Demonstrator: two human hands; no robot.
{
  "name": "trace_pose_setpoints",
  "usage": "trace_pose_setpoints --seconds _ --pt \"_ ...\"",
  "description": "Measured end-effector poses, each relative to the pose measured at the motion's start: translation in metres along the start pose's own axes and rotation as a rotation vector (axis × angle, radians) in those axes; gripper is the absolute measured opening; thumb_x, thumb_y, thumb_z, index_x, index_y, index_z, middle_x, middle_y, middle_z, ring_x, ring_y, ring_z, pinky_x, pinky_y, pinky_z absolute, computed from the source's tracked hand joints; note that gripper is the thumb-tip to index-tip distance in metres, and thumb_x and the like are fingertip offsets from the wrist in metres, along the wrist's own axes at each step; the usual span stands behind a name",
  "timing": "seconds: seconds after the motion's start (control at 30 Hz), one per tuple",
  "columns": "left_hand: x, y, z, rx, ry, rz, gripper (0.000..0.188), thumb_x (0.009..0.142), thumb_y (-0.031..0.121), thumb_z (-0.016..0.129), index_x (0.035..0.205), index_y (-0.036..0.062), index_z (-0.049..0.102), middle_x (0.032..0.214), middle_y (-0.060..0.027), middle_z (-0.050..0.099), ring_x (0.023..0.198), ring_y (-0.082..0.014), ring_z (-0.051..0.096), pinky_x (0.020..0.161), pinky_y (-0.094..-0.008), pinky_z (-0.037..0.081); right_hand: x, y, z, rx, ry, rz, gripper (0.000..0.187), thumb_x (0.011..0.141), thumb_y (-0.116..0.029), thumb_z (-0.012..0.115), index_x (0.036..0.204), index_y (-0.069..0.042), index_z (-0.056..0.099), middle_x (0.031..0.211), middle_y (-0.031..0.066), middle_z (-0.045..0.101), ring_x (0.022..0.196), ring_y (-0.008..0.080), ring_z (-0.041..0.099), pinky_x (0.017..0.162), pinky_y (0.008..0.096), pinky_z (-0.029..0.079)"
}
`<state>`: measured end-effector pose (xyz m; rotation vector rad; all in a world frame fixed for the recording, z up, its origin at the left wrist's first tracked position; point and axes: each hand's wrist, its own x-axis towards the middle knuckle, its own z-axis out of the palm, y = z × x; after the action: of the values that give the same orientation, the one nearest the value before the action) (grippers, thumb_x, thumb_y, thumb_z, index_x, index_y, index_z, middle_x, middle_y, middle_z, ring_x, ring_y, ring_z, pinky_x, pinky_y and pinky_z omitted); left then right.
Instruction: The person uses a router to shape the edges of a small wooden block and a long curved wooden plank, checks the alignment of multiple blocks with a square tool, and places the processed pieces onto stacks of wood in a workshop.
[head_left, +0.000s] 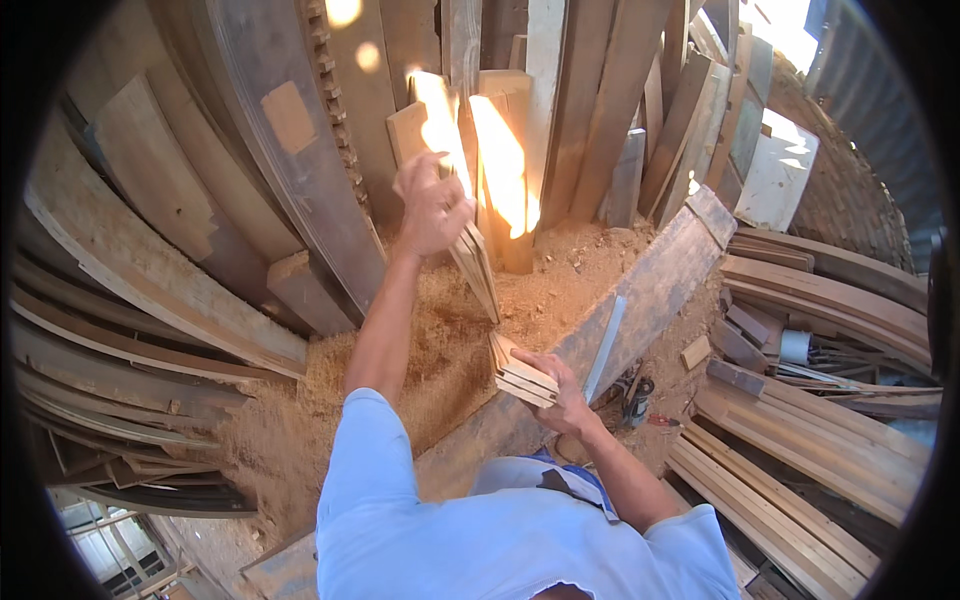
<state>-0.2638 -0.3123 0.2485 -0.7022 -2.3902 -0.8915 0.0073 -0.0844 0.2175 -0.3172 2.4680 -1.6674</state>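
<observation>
My left hand [435, 208] is raised beside narrow light wooden slats [476, 272] that stand on end in the sawdust. Its fingers are bent and apart, with the thumb next to the slats; whether it touches them is hard to see in the glare. Nearer to me, my right hand [563, 392] is closed round the right side of a short stack of thin wooden boards [524, 378]. The stack's layered ends face me. The foot of the standing slats comes close to its far end.
Tall planks [400, 90] lean along the back and left. A thick dusty beam [640, 285] crosses diagonally, with a pale strip [605, 345] on it. Sawdust [430, 350] covers the ground. Stacked timber [800, 450] lies at right, near a small dark tool [637, 402].
</observation>
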Motion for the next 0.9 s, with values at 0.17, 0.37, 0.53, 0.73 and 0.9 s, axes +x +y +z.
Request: trace_pose_setpoints --seconds 0.17,0.37,0.53,0.73,0.9 --pt "-0.047 0.023 0.018 -0.129 0.128 -0.308 0.041 0.086 0.039 0.066 0.112 0.0085 0.066 0.159 -0.0299 0.028 0.147 -0.0451 0.021 0.12 -0.0554 0.021 -0.001 0.015 -0.002 -0.014 0.005 0.027 0.063 0.074 -0.003 0.072 0.136 -0.005 0.06 0.126 0.0144 0.068 0.115 0.0319 0.061 0.103 0.0396 0.045" --pt "-0.055 0.062 0.035 -0.244 0.025 -0.698 0.095 0.077 0.017 0.084 0.152 0.0051 0.026 0.149 -0.0313 0.038 0.135 -0.0406 0.047 0.111 -0.0523 0.043 0.003 0.01 0.004 -0.021 0.024 -0.016 0.053 0.082 -0.009 0.077 0.133 -0.004 0.062 0.12 0.0159 0.068 0.11 0.0333 0.062 0.098 0.0409 0.048" --pt "-0.044 0.057 0.036 -0.508 0.137 -0.681 0.07 0.081 0.012 0.077 0.141 0.0009 0.043 0.118 -0.0194 0.067 0.104 -0.0253 0.069 0.093 -0.0352 0.056 0.007 0.003 0.002 -0.107 0.024 0.019 0.052 0.083 -0.011 0.076 0.133 -0.004 0.062 0.123 0.0175 0.067 0.113 0.0338 0.062 0.1 0.0415 0.048" --pt "-0.05 0.028 0.051 -0.522 0.095 -0.661 0.05 0.082 0.017 0.074 0.128 0.0041 0.06 0.101 -0.0104 0.075 0.088 -0.0171 0.072 0.081 -0.0307 0.057 0.004 0.002 0.005 -0.108 0.042 0.056 0.051 0.083 -0.011 0.075 0.131 -0.004 0.062 0.117 0.0173 0.067 0.106 0.0333 0.064 0.095 0.0405 0.05" --pt "-0.053 0.022 0.06 -0.434 0.181 -0.645 0.048 0.081 0.014 0.075 0.125 0.0036 0.061 0.105 -0.0164 0.074 0.094 -0.0257 0.072 0.084 -0.0367 0.057 0.007 -0.006 0.001 -0.05 0.005 0.152 0.056 0.081 -0.007 0.076 0.134 -0.007 0.061 0.124 0.016 0.067 0.116 0.0336 0.061 0.103 0.0424 0.047"
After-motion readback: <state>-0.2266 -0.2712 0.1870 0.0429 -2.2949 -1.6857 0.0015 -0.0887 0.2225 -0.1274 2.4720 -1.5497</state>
